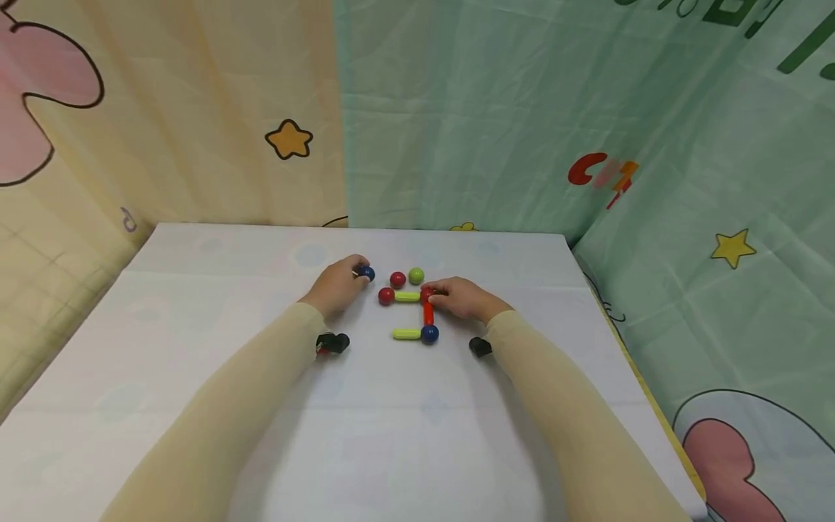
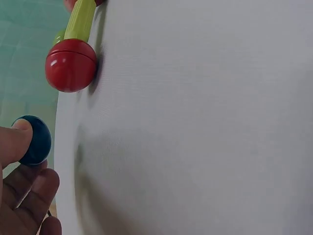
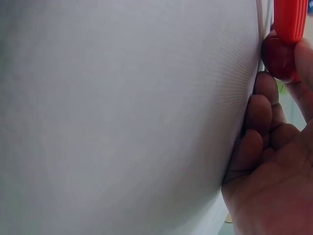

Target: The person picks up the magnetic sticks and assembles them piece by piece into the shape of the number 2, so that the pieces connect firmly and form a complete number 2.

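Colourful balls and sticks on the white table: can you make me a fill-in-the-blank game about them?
1. The left hand pinches a glossy round ball coloured ____.
2. The right hand holds a small round ball coloured ____, beside a ridged red stick.
3. The head view shows ____ yellow-green sticks.

Missing words: blue; red; two.

Cream and pale-green printed cloth hangs behind a white-topped table.

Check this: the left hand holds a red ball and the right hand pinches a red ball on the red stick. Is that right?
Not quite: the left hand holds a blue ball, as the left wrist view shows. The right hand does pinch a red ball on the red stick.
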A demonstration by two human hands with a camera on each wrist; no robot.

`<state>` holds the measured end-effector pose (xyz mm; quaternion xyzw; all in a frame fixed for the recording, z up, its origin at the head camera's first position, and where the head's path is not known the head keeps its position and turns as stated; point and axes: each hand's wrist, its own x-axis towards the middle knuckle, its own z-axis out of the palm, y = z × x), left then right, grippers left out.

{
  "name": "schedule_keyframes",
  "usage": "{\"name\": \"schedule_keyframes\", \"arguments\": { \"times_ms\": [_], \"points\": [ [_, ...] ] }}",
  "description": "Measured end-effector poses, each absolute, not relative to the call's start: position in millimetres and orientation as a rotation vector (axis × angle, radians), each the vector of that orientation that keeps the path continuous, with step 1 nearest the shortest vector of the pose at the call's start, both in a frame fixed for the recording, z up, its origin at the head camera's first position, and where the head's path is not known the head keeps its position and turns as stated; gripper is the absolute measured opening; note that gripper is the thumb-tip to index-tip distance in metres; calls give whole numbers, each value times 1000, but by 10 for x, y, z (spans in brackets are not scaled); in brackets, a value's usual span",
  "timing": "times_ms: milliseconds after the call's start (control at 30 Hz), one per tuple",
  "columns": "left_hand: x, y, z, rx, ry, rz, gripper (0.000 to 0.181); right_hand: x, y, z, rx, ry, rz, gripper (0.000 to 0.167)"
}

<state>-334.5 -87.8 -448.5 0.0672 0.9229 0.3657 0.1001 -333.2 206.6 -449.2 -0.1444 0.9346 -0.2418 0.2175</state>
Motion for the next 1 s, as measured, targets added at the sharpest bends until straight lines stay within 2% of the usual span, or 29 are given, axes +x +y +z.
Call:
{"name": "schedule_keyframes", "arguments": {
  "times_ms": [700,1000],
  "points": [
    [-2780,-1124,-4325,285,2585,1109,40,-3302,2045,-4444,-367,2585,-669,47],
    [-2640,-1128,-4381,362,2605,1078,37,-3293,2124,-4393,-373,2556,-721,63]
  ]
}}
